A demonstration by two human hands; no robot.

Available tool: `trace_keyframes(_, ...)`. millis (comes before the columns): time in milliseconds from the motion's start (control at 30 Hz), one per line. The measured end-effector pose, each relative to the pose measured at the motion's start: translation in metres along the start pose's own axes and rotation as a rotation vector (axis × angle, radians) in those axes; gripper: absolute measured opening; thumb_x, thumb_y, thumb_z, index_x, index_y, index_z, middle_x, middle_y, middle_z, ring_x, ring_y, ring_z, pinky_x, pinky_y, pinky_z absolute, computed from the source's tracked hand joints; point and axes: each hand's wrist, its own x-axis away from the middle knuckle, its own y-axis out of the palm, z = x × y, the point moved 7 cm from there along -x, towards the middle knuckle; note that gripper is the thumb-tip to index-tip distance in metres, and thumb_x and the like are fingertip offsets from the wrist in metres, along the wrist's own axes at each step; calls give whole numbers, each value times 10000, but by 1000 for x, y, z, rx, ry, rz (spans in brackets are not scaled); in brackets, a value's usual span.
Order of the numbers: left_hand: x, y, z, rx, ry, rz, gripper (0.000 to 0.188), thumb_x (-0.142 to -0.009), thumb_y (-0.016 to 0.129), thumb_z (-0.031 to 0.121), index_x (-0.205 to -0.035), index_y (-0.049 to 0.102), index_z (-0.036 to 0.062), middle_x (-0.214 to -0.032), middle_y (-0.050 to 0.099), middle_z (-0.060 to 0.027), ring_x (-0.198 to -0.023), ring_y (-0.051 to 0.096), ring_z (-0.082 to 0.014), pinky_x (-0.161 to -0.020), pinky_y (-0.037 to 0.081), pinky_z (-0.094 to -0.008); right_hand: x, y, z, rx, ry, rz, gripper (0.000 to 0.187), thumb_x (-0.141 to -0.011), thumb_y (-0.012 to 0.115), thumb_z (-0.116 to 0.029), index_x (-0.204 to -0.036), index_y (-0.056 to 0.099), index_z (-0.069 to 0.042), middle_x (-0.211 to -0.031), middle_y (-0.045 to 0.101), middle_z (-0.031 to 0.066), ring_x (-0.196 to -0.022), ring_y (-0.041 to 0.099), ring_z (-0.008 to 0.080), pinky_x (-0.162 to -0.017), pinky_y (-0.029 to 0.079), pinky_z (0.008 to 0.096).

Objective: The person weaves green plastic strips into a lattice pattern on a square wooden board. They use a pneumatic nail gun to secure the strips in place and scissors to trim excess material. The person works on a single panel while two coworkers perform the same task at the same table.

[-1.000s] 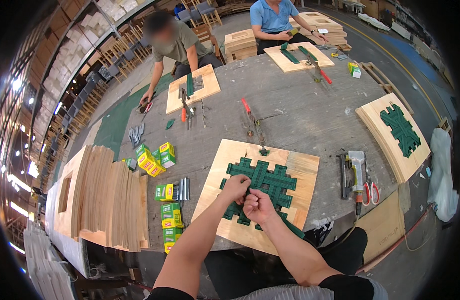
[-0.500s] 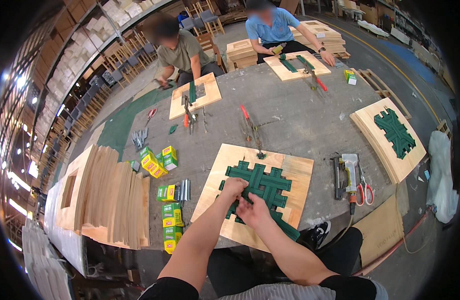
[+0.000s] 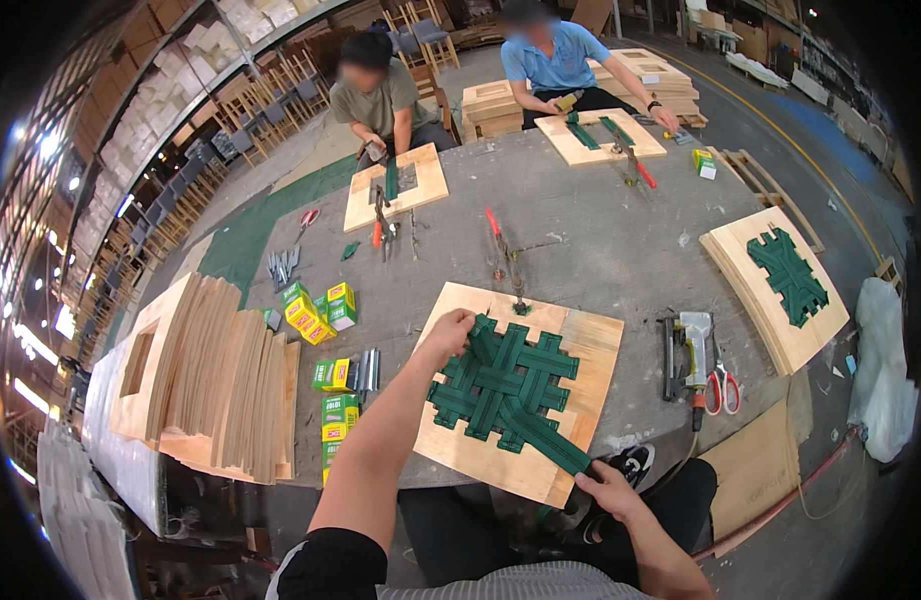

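A square plywood board [image 3: 599,350] lies in front of me, with dark green webbing [image 3: 501,381] woven across its middle. One webbing strap [image 3: 543,436] runs diagonally over the weave. My left hand [image 3: 451,334] pinches its raised upper-left end. At the board's lower-right edge, my right hand [image 3: 611,490] grips the other end, its fingers partly hidden. A metal toggle clamp [image 3: 521,306] bears on the board's far edge.
Plywood frames [image 3: 216,370] stand stacked at left, beside green-yellow boxes [image 3: 339,415] and staple strips [image 3: 366,369]. Right are a staple gun [image 3: 695,350], scissors [image 3: 723,390] and boards with green webbing [image 3: 789,275]. Two people work across the table at frames [image 3: 421,185] [image 3: 581,150].
My hands have parted from the middle of the weave. The left has gone up and left, lifting a strap end; the right has moved down and right to the strap's other end.
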Motion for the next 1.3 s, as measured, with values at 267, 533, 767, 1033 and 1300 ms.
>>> trace_keyframes(267, 31, 15, -21, 154, 184, 55, 420, -940, 680, 26, -1352, 603, 25, -1115, 709, -88, -986, 664, -184, -836, 515, -295, 52, 28, -64, 247, -101, -13, 287, -934, 793, -247, -861, 678, 6, -724, 619, 1, -679, 549, 68, -598, 469, 282)
trace_keyframes(533, 10, -19, -17, 477, 6, 303, 265, -1047, 644, 293, -1103, 718, 44, -896, 710, -9, -721, 632, -125, -598, 500, -340, 62, 28, -11, 197, -23, 6, 232, -971, 747, -215, -957, 679, 6, -697, 653, 25, -594, 576, 72, -538, 461, 280)
trace_keyframes(767, 19, -28, -10, 636, 118, 380, 281, -1051, 640, 295, -1109, 722, 33, -906, 721, -24, -713, 633, -125, -624, 504, -319, 45, 27, -29, 434, 37, 3, 276, -936, 774, -270, -913, 693, -7, -662, 673, 79, -542, 651, 165, -509, 498, 334)
trace_keyframes(1033, 65, -18, 17, 579, 266, 219, 185, -1034, 648, 164, -1084, 735, 8, -882, 719, -22, -747, 650, -116, -673, 523, -296, 9, 23, -133, 829, -258, 169, 286, -914, 754, -307, -939, 743, -22, -844, 739, 155, -795, 731, 304, -729, 564, 404)
trace_keyframes(1300, 112, 27, -14, 593, 209, 37, 164, -1022, 686, 202, -991, 719, 45, -886, 690, 30, -780, 599, -55, -694, 497, -249, -105, 103, -264, 289, -726, 109, 212, -961, 716, -161, -1114, 711, -14, -963, 706, 72, -875, 655, 133, -786, 528, 283)
